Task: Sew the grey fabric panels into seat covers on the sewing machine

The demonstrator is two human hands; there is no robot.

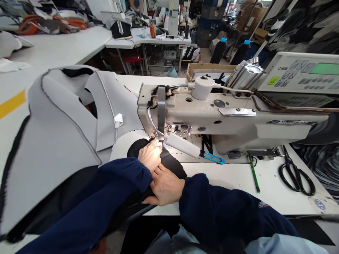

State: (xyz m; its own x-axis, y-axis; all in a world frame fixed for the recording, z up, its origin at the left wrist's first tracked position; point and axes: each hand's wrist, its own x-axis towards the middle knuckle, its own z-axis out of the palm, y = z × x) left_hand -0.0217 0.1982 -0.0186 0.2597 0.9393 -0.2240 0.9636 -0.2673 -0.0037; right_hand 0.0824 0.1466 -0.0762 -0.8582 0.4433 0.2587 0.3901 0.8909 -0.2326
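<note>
Just in front of the sewing machine's (185, 109) needle area, my left hand (149, 156) grips black fabric (173, 164) with its fingers curled together. My right hand (167, 186) lies on the same fabric, close behind the left one, with fingers stretched out and thumb apart. A large light-grey sewn piece (63, 130) with dark seams and a white tag (118, 120) spreads to the left, its black side folded under my left sleeve. The needle tip and the stitch point are hidden by my left fingers and the machine head.
A white lamp (182, 145) hangs by the needle. A blue plastic tool (214, 158), a green pencil (254, 174) and black scissors (295, 176) lie right. Behind are a control panel (299, 74), a cardboard box (189, 72) and black thread cones (219, 51).
</note>
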